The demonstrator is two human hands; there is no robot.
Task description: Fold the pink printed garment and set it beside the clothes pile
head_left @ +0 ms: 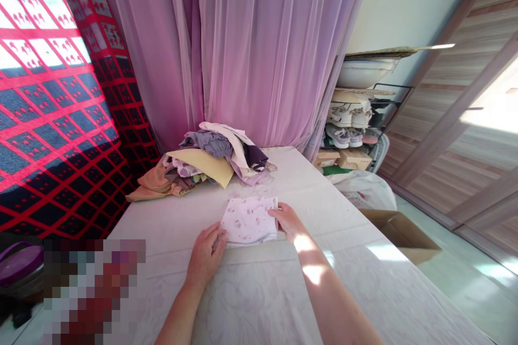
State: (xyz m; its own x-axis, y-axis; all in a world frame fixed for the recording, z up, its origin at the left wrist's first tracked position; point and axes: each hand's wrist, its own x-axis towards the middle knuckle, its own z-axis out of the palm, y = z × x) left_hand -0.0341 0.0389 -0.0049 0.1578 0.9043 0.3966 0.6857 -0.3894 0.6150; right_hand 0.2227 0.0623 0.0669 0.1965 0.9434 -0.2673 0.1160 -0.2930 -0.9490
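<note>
A small folded garment (249, 221), white-pink with a scattered print, lies flat on the white table cover (251, 280). At its right edge my right hand (288, 221) is closed, thumb on top and the fingers partly hidden beneath the cloth. My left hand (207, 253) lies at the lower left edge, fingers stretched out and touching the cloth. Behind the garment sits a heap of loose clothes, with a yellow piece (206, 164), a grey-purple gathered piece (208, 143), a cream piece (230, 143) and an orange-tan piece (154, 180).
Purple curtains (259, 48) hang behind the table, and a red-and-black patterned cloth (68, 97) hangs at left. To the right stand a shoe rack (390, 101) with shoes (343, 137) and an open cardboard box (421, 253) on the floor. A pixelated patch covers the lower left.
</note>
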